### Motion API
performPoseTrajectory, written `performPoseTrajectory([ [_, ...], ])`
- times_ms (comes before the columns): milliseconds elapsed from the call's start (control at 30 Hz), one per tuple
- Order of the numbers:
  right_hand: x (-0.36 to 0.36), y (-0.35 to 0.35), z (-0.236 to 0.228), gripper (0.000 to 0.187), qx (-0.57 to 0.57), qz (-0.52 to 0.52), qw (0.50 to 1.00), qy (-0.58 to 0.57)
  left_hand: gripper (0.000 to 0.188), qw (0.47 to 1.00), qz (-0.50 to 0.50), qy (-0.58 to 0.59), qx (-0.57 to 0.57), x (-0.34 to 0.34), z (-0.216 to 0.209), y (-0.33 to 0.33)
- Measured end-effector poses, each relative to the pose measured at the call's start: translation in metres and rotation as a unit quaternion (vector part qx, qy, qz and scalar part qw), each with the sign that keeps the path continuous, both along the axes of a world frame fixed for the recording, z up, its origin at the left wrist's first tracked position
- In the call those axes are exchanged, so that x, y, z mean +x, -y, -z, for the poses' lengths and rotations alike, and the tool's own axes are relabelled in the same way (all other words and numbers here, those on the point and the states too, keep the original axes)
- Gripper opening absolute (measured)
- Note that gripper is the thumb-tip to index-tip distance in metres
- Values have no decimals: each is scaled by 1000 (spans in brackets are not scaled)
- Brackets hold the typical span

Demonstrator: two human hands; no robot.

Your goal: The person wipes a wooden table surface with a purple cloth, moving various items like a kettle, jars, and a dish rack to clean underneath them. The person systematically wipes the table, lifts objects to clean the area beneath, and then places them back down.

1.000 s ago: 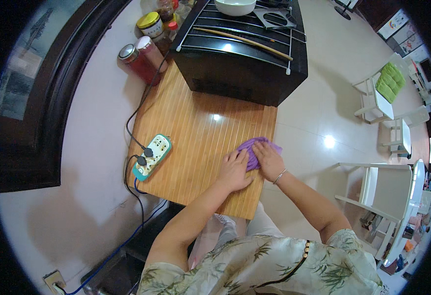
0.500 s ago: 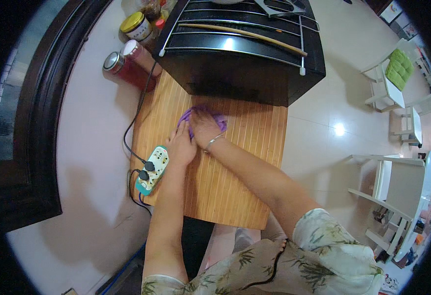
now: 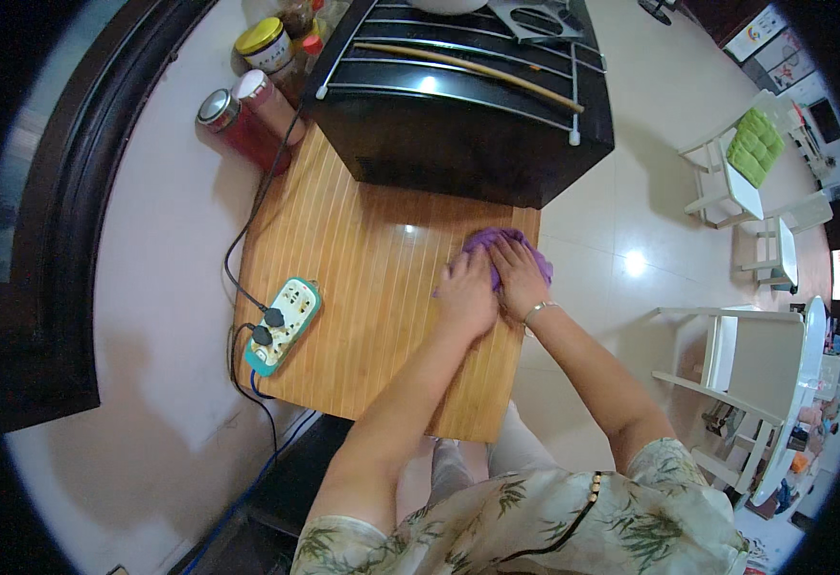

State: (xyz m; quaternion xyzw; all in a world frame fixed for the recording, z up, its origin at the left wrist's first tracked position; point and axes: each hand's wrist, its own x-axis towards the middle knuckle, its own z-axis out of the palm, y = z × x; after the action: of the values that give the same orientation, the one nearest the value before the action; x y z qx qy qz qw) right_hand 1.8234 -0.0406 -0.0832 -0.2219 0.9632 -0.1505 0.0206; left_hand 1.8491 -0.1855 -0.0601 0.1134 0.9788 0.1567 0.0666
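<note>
A bunched purple cloth (image 3: 497, 241) lies on the bamboo-slat tabletop (image 3: 362, 287), by its right edge. My right hand (image 3: 521, 278) bears down on it with the fingers closed over the folds. Close beside it, my left hand (image 3: 470, 295) also grips the cloth, fingers bent against it. A strip of purple shows along the outer side of the left hand. The palms and the cloth beneath them are hidden. On my right wrist sits a bracelet (image 3: 539, 309).
A black oven-like box (image 3: 439, 144) with a wire rack (image 3: 458, 45) on top fills the tabletop's far end. At left lies a power strip (image 3: 286, 321) with two black plugs. Bottles and jars (image 3: 247, 125) stand by the wall. White chairs (image 3: 775, 355) are on the right.
Both hands and the purple cloth have moved from the middle of the tabletop to its right edge. The view has shifted slightly.
</note>
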Motion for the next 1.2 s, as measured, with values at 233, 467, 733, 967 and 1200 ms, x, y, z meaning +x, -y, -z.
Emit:
performPoseTrajectory([
  [233, -80, 179, 4, 55, -45, -11, 997, 54, 74, 989, -140, -27, -46, -50, -2, 141],
  [467, -66, 152, 0, 60, -71, -46, 986, 141, 73, 990, -122, 36, -68, -41, -14, 119],
  [733, -20, -22, -2, 50, -7, 87, 996, -8, 73, 998, 39, 37, -20, -35, -22, -34],
  [967, 98, -21, -10, 50, 26, 44, 998, 23, 73, 995, 77, 63, -16, 70, -32, -17],
  [1200, 7, -5, -19, 51, 90, 66, 993, 27, 83, 997, 43, 66, -16, -7, -17, -22],
])
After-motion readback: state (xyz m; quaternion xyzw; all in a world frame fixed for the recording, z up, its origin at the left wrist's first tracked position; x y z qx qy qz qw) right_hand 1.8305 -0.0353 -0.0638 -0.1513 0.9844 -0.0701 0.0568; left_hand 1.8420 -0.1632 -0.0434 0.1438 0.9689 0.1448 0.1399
